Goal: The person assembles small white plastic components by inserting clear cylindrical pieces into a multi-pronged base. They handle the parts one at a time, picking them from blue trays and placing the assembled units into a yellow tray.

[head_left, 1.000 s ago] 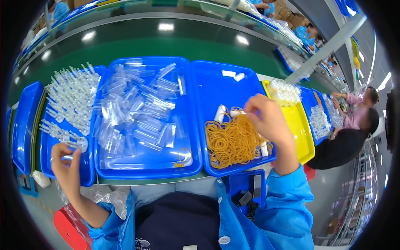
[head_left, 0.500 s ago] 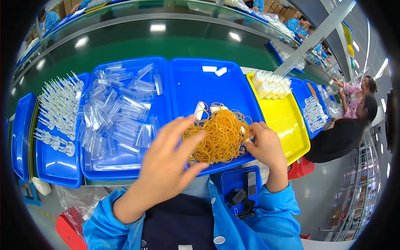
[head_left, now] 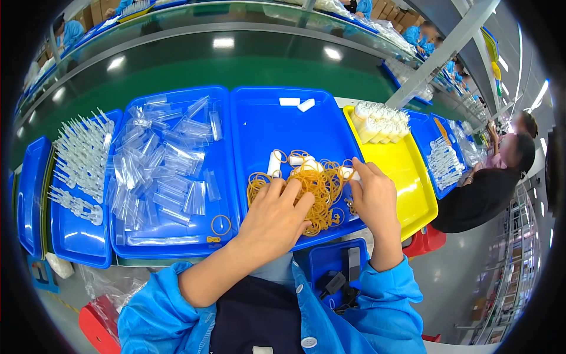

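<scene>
A tangled heap of tan rubber bands (head_left: 320, 200) lies in the near part of the middle blue tray (head_left: 283, 133). My left hand (head_left: 277, 215) is curled into the heap's left side, its fingertips sunk among the bands. At the heap's right edge my right hand (head_left: 375, 197) has index finger and thumb closed about a small white piece (head_left: 349, 173) with a band by it. Another white piece (head_left: 275, 164) leans upright at the heap's far left, a band near its top. More white pieces lie partly under the bands.
Clear plastic sleeves (head_left: 168, 159) fill the blue tray on the left, with a stray rubber band (head_left: 221, 225) near its corner. Farther left stand white spiky parts (head_left: 82, 156). On the right, a yellow tray (head_left: 401, 183) holds white bottle-like pieces (head_left: 383, 123). Beyond runs a green conveyor (head_left: 236, 68).
My left hand has come down into the rubber bands, which now spread farther left. Stray bands now lie in the sleeve tray. My right hand stays at the heap's right edge.
</scene>
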